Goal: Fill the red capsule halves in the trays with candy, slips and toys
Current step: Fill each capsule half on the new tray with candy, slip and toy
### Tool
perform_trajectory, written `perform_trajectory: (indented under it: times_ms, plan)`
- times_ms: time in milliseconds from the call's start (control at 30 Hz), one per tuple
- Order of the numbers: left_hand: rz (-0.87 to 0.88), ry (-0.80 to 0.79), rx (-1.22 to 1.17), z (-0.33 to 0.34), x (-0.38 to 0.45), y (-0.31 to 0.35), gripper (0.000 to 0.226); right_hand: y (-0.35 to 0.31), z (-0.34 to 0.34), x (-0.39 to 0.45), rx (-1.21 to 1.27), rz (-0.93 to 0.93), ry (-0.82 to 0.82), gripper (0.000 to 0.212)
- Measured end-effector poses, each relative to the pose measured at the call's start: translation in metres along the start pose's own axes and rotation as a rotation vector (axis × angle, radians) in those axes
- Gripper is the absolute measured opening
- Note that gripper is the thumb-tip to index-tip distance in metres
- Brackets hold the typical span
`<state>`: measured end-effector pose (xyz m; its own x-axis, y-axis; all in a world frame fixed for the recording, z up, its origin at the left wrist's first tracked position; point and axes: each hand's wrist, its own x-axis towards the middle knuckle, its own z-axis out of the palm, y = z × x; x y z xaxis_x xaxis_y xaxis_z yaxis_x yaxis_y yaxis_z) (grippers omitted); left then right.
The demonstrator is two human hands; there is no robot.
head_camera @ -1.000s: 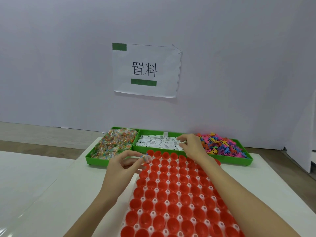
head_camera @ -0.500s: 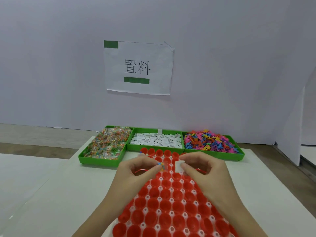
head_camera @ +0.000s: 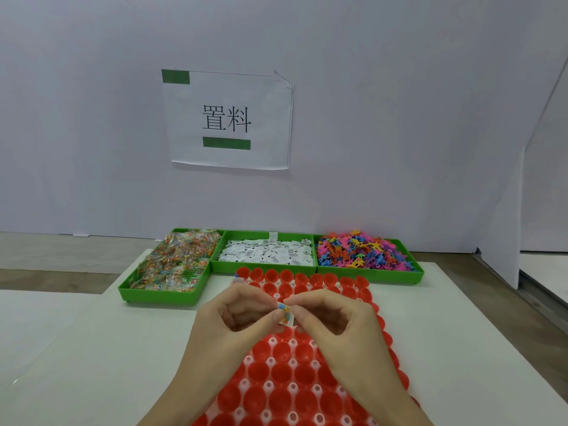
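Note:
A white tray of red capsule halves (head_camera: 278, 373) lies in front of me on the table. My left hand (head_camera: 233, 321) and my right hand (head_camera: 335, 321) meet above its far part. Between their fingertips they pinch a small wrapped candy (head_camera: 284, 312) together with a white paper slip (head_camera: 289, 321). Behind the tray stand three green bins: wrapped candy (head_camera: 172, 262) at left, white slips (head_camera: 267, 253) in the middle, colourful plastic toys (head_camera: 362, 250) at right. One capsule half at the far left corner (head_camera: 239, 278) holds something.
The white table (head_camera: 92, 348) extends left and right of the capsule tray. A white wall with a paper sign (head_camera: 227, 119) rises behind the bins. A white board (head_camera: 504, 241) leans at the right.
My right hand came back from the slip bin with a slip. Both hands moved toward me and joined over the tray, bringing candy and slip together.

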<state>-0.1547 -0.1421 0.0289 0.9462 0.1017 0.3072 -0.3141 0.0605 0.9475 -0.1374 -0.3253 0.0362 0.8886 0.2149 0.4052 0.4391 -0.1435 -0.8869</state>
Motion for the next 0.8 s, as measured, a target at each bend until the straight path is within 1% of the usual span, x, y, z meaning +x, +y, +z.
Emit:
perform_trajectory:
  times_ms: [100,233,400,500,633,700,800]
  plan:
    - [0.000,0.004,0.021,0.001,0.000,0.001,0.023,-0.001,0.002,0.000,0.025,0.017,0.012,0.020]
    - [0.026,-0.012,0.089,-0.002,0.000,0.000,0.013,-0.001,0.002,0.000,0.040,0.028,-0.033,0.022]
    - [0.028,-0.023,0.105,-0.005,0.003,-0.003,0.011,-0.007,-0.006,0.002,-0.013,0.033,-0.080,0.021]
    - [0.039,0.032,0.102,-0.010,0.008,-0.003,0.012,-0.004,-0.023,0.028,-0.204,-0.024,-0.018,0.019]
    - [0.036,0.101,0.087,-0.021,0.015,-0.004,0.015,0.018,-0.058,0.105,-0.645,-0.014,0.029,0.018]
    - [0.024,0.111,0.065,-0.025,0.016,-0.005,0.017,0.037,-0.076,0.139,-0.821,0.023,-0.003,0.022]
    - [0.014,0.127,0.057,-0.027,0.017,-0.007,0.017,0.066,-0.093,0.164,-0.979,0.019,-0.140,0.028]
